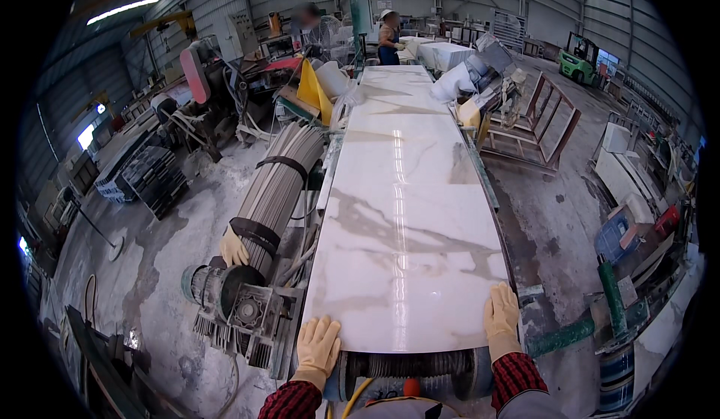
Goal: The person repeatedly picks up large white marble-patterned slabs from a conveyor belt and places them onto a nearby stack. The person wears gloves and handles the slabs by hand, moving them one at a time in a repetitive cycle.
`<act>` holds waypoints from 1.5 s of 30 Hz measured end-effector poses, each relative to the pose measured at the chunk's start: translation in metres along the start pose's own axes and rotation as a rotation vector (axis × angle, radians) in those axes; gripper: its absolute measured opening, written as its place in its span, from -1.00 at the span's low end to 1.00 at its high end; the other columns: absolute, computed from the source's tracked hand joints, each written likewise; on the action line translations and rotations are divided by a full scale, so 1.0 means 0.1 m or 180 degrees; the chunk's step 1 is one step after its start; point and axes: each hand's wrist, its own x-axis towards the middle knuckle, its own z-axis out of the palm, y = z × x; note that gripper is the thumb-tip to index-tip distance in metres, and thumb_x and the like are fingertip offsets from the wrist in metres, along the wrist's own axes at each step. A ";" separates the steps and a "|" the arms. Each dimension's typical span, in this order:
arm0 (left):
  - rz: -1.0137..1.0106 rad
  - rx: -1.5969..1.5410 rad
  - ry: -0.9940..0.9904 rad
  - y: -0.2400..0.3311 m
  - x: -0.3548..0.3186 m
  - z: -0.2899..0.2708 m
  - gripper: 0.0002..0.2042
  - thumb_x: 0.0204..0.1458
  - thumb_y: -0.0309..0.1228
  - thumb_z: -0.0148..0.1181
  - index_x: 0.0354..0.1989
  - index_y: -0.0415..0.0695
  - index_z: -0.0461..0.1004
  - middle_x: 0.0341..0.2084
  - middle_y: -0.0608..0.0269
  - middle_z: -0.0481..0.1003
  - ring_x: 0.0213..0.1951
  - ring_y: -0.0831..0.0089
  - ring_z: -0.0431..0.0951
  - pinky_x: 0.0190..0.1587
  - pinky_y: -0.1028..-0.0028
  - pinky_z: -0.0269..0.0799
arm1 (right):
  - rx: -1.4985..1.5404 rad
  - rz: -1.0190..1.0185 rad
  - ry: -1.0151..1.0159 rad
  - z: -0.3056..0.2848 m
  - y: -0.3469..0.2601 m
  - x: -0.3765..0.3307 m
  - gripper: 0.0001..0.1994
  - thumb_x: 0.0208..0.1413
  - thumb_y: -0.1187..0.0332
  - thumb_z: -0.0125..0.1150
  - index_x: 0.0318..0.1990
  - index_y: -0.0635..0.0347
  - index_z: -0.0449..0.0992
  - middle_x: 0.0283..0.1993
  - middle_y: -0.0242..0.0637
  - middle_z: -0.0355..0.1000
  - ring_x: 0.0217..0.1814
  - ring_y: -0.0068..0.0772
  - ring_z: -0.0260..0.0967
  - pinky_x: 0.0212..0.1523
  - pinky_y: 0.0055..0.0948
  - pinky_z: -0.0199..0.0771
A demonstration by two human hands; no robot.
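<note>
In front of me a glossy white marble-look slab with grey-brown veins lies flat on a long conveyor. My left hand, in a cream work glove, rests at its near left corner with the fingers stretched out. Against the near right edge lies my right hand, gloved alike, its fingers extended along the side. Their undersides are hidden. Below the slab's near edge a dark ribbed roller shows. Another veined slab lies beyond the first on the same line.
Left of the conveyor are a motor, a strapped bundle of pale strips and a loose glove. A rusty metal frame stands right. Green pipes lie nearer. Farther off are a helmeted person and a green forklift.
</note>
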 end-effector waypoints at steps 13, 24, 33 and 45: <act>-0.0006 0.0014 0.0068 0.00 -0.06 0.01 -0.57 0.31 -0.24 0.42 0.33 0.04 0.60 0.35 0.09 0.58 0.40 -0.07 0.52 0.52 -0.09 0.41 | 0.0026 -0.0056 0.0098 -0.04 -0.03 -0.01 -0.72 0.39 0.43 0.30 0.17 0.30 0.66 0.25 0.18 0.64 0.28 0.38 0.55 0.34 0.26 0.57; 0.0013 -0.0052 0.0117 0.03 -0.08 -0.04 -0.57 0.29 -0.25 0.41 0.32 0.03 0.60 0.32 0.09 0.58 0.38 -0.06 0.53 0.50 -0.08 0.42 | -0.0017 -0.0046 0.0114 -0.03 -0.02 -0.07 -0.72 0.37 0.43 0.32 0.16 0.27 0.67 0.25 0.16 0.65 0.29 0.36 0.56 0.32 0.26 0.57; 0.0017 0.0059 0.0092 0.03 -0.16 -0.02 -0.59 0.33 -0.27 0.38 0.34 0.03 0.60 0.35 0.10 0.58 0.40 -0.06 0.53 0.53 -0.07 0.41 | -0.0041 0.0159 -0.0148 -0.09 -0.06 -0.14 -0.71 0.37 0.44 0.32 0.19 0.25 0.64 0.29 0.18 0.63 0.37 0.42 0.53 0.42 0.27 0.54; -0.0057 0.0171 -0.0179 -0.41 0.24 0.45 -0.46 0.46 -0.13 0.32 0.57 0.06 0.53 0.54 -0.04 0.48 0.54 -0.17 0.41 0.56 -0.15 0.29 | 0.0064 0.0204 0.0130 -0.02 -0.04 -0.25 -0.62 0.26 0.35 0.43 0.21 0.16 0.65 0.38 0.02 0.61 0.43 0.26 0.51 0.44 0.21 0.50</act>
